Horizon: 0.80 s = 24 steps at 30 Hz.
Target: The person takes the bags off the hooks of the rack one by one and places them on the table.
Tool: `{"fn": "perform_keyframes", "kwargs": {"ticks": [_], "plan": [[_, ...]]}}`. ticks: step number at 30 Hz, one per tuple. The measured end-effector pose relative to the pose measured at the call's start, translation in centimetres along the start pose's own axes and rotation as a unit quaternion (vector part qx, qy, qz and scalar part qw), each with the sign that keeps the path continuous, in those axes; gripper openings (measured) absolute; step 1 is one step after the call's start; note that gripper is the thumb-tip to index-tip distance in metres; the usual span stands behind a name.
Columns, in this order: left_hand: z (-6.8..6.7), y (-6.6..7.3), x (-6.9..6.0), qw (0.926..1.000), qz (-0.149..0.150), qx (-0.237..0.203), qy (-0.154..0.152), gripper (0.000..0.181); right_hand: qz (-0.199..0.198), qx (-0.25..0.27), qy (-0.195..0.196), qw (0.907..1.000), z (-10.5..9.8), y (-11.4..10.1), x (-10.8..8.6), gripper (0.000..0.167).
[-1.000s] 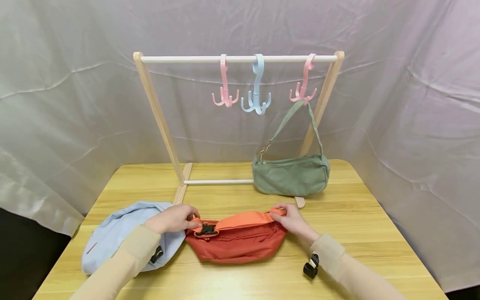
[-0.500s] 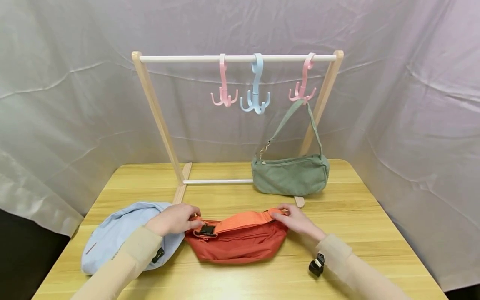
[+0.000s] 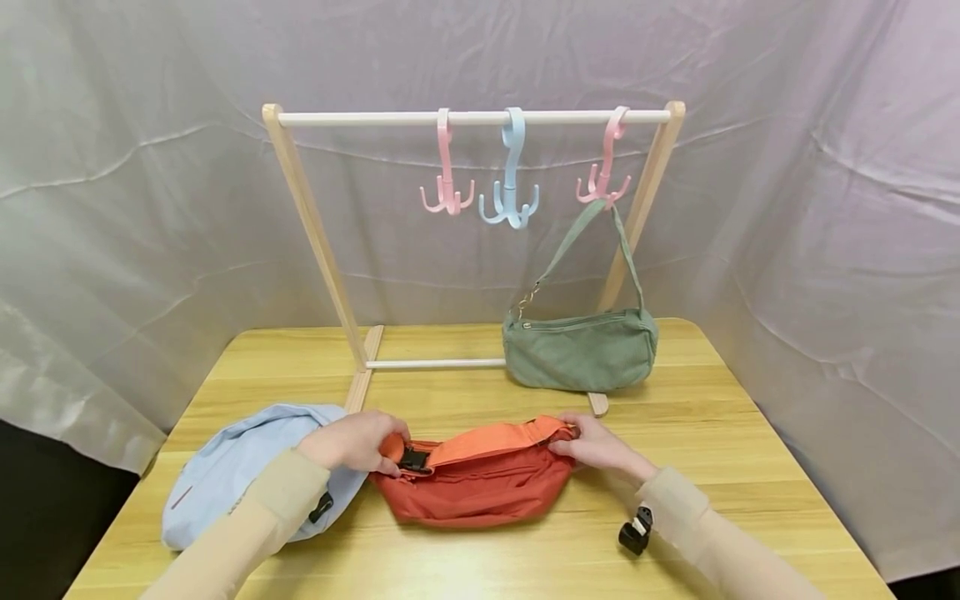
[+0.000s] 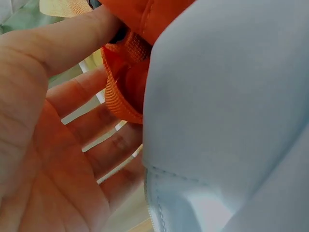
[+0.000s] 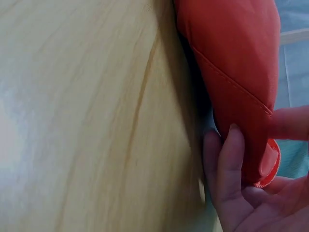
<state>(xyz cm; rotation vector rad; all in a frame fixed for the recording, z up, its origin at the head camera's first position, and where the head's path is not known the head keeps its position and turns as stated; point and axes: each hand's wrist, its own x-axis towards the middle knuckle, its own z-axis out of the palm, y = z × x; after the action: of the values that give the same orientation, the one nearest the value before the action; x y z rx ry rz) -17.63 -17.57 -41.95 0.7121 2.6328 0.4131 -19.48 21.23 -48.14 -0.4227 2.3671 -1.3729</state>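
Observation:
A red waist bag (image 3: 480, 492) with an orange strap (image 3: 487, 435) and black buckle (image 3: 414, 460) lies on the table. My left hand (image 3: 356, 443) is at its left end, thumb by the buckle. In the left wrist view, its fingers (image 4: 91, 130) spread fairly straight behind a loose orange webbing loop (image 4: 116, 96); their tips are hidden. My right hand (image 3: 600, 446) grips the right end, fingers (image 5: 231, 157) bent against the red fabric (image 5: 236, 72) in the right wrist view. A light blue bag (image 3: 225, 479) lies beneath and beside my left forearm.
Behind stands a wooden rack with a white rail (image 3: 360, 119). Two pink hooks (image 3: 446, 167) and a blue hook (image 3: 511, 167) hang from it. A green shoulder bag (image 3: 581, 350) hangs from the right pink hook. Grey curtains (image 3: 150, 208) surround the table (image 3: 697, 433).
My left hand has shifted slightly right, its thumb moving from the strap end down by the buckle. My right hand has moved slightly right around the bag's end. The bag stays nearly in place.

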Motion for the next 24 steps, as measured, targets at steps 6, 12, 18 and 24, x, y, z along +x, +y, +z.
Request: {"fn": "perform_keyframes", "kwargs": {"ticks": [6, 12, 18, 24], "plan": [[-0.2, -0.3, 0.2, 0.9997, 0.016, 0.013, 0.014, 0.037, 0.002, 0.017, 0.007, 0.9998, 0.3, 0.2, 0.2, 0.034], [-0.2, -0.7, 0.5, 0.9994, 0.003, 0.027, 0.024, 0.036, 0.007, 0.031, 0.011, 0.9994, 0.5, 0.0, 0.3, 0.038], [-0.7, -0.4, 0.4, 0.9992, -0.017, 0.031, 0.019, 0.042, 0.021, 0.004, 0.033, 0.9992, 0.3, -0.7, 0.0, 0.044], [-2.1, 0.2, 0.3, 0.9994, 0.011, 0.029, 0.016, 0.049, -0.009, -0.051, 0.052, 0.9973, -0.3, -1.1, -0.4, 0.039]]}}
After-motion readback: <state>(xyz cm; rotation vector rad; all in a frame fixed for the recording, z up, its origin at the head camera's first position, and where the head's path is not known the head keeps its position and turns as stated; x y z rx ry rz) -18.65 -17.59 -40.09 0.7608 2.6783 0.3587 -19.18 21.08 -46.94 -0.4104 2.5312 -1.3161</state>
